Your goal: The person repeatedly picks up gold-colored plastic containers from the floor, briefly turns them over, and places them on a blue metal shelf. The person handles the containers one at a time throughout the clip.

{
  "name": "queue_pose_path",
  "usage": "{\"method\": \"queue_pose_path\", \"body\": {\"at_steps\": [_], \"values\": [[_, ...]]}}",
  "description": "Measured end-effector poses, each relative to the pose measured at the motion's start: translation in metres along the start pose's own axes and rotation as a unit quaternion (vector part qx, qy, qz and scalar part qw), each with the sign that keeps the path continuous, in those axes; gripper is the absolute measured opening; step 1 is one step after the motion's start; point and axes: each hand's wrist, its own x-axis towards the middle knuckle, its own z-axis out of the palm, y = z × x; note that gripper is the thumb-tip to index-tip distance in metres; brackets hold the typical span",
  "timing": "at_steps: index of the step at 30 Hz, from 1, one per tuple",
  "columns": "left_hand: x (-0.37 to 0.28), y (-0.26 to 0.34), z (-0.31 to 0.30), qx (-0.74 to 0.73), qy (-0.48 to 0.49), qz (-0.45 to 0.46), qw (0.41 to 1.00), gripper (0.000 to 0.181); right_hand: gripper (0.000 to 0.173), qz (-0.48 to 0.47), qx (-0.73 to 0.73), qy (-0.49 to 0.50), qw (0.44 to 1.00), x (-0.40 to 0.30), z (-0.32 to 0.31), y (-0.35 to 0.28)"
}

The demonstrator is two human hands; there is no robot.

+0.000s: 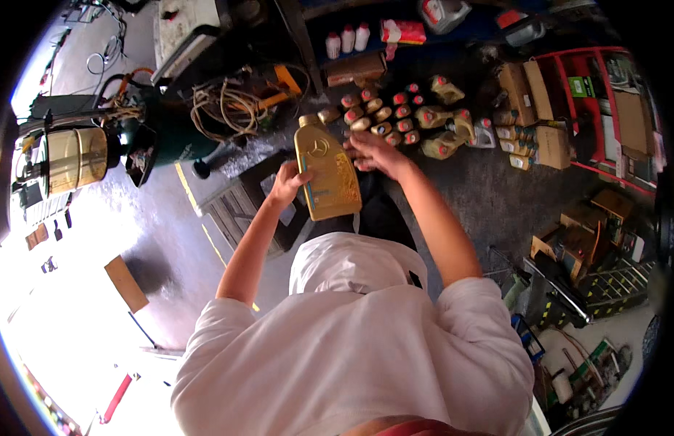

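Note:
A gold plastic motor oil bottle (329, 182) with a Mercedes star stands roughly upright in front of my body. My left hand (287, 182) grips its left side, thumb across the front face. My right hand (378, 152) is raised by the bottle's right shoulder, its fingers spread; whether a fingertip touches the bottle, I cannot tell. Past the hands, several oil bottles with red caps (403, 111) stand grouped on the dark floor. Larger gold jugs (441, 143) and a grey jug (483, 133) stand to their right.
Small gold bottles (516, 147) stand by cardboard boxes (552, 146) and a red-framed shelf (603, 103). Three white bottles (348, 39) line the far shelf. Left are a coiled hose (228, 109), a dark green tank (173, 133) and a floor grate (233, 210). A cardboard piece (126, 283) lies nearby.

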Motion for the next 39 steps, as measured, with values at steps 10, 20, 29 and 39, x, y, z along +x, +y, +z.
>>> {"method": "queue_pose_path", "body": {"at_steps": [10,20,29,39], "values": [[-0.025,0.071,0.018,-0.01,-0.019,-0.075,0.997,0.066,0.055,-0.039,0.035,-0.038,0.998,-0.088,0.056,0.006],[-0.01,0.152,0.043,0.036,-0.041,-0.026,0.998,0.063,0.051,-0.068,0.079,-0.03,0.994,-0.111,0.052,-0.049],[-0.018,0.216,0.065,0.384,-0.019,0.386,0.838,0.077,0.102,-0.222,-0.133,-0.064,0.964,-0.168,0.048,-0.119],[0.049,0.213,0.135,0.177,0.08,0.045,0.98,0.054,0.056,-0.103,0.093,-0.097,0.986,-0.127,-0.054,-0.094]]}}
